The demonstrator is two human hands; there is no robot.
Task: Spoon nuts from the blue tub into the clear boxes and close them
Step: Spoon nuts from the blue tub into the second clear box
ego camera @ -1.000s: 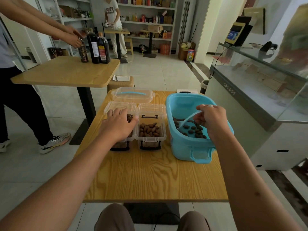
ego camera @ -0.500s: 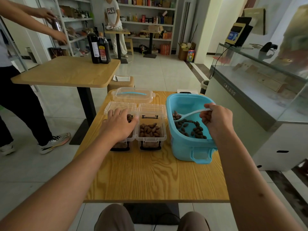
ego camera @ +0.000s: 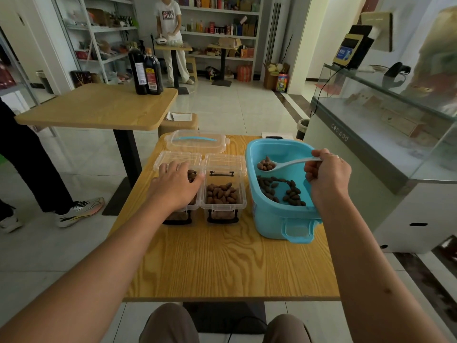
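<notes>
Both forearms reached fwd over the wooden table (ego camera: 222,268) from 6 o'clock. Left hand (ego camera: 174,185) lay palm-down on the left clear box (ego camera: 176,189), fingers spread and only slightly bent, tips over its open top, not gripping anything. Right hand (ego camera: 327,175) was raised above the blue tub (ego camera: 279,219), fingers curled round the handle end of a white spoon (ego camera: 286,164); spoon pointed toward 9 o'clock, its bowl loaded w/ nuts and held over the tub's far half.

Counts: 2 open clear boxes side by side, lids hinged back; right clear box (ego camera: 223,194) just beside the tub, roughly half full of nuts. Left box's contents mostly hidden by the hand. 1 closed clear box (ego camera: 196,142) w/ a blue handle strip sat at 12 o'clock behind the pair. 1 tub, loose nuts (ego camera: 282,191) scattered on its floor. 1 spoon.

Farther off: a second table (ego camera: 99,107) at 10 o'clock carried 2 dark bottles (ego camera: 146,70). A person's leg and sneaker (ego camera: 79,211) stood at 9 o'clock. Glass counter (ego camera: 383,134) at 2 o'clock. Another person stood by shelves (ego camera: 217,26) at 12 o'clock.
</notes>
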